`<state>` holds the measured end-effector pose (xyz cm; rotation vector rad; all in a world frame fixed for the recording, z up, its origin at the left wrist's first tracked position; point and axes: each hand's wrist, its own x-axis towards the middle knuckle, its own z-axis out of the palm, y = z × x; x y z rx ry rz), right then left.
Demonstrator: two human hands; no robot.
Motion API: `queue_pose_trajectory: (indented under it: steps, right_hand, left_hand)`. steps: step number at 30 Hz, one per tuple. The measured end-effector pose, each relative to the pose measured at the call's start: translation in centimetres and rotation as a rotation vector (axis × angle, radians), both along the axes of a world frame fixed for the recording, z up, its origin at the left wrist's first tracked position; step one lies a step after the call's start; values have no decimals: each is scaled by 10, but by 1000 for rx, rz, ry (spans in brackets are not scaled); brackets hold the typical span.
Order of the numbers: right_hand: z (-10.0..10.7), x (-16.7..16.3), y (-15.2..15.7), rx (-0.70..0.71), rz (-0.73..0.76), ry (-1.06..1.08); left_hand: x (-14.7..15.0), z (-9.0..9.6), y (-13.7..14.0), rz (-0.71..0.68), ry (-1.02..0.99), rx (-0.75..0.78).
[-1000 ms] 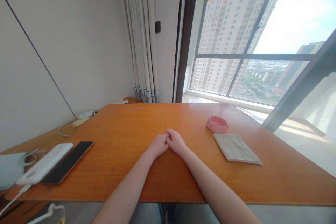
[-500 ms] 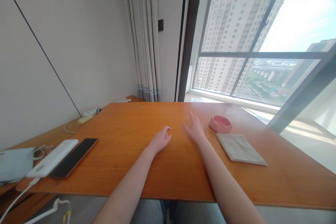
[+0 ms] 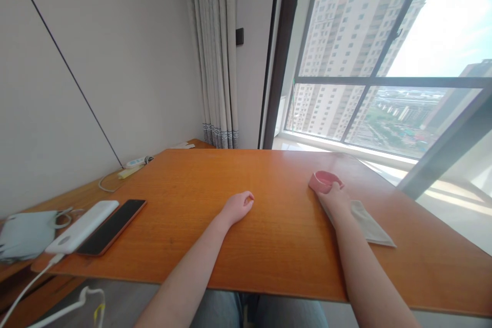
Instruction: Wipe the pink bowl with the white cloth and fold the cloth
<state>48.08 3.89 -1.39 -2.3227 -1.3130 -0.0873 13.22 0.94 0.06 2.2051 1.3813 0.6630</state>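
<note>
A pink bowl [image 3: 318,178] with thick, angled walls sits on the right part of the wooden table. My right hand [image 3: 334,196] is closed on its near side, with the fingers at the right of the rim and the thumb at the front. Under my right wrist lies a folded grey cloth [image 3: 371,225], partly hidden by the hand and forearm. My left hand [image 3: 239,206] rests near the middle of the table, its fingers curled in toward the thumb, and I see nothing in it.
At the left of the table [image 3: 184,174], a white power bank [image 3: 84,225] with a cable lies beside a dark phone [image 3: 113,226]. Further left is a pale pouch [image 3: 26,236]. A power strip [image 3: 134,164] lies by the wall. A window fills the right side.
My right hand has moved right, over the cloth, and taken hold of the pink bowl. The fingers of my left hand have curled in more. The view has shifted slightly.
</note>
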Motion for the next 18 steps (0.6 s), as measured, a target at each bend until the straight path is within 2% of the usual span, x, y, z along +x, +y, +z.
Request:
queue_pose_trajectory:
  steps: [6, 11, 14, 18]
  right_hand:
    - [-4, 3, 2, 93, 54, 93]
    - [-2, -1, 3, 151, 103, 54]
    - [3, -20, 4, 188, 207, 49]
    - [9, -67, 4, 293, 462, 89]
  left_hand:
    - [-1, 0, -1, -9, 10, 5]
    - [-1, -3, 1, -31, 12, 21]
    - [0, -5, 2, -39, 21, 37]
    - [1, -4, 3, -61, 6, 128]
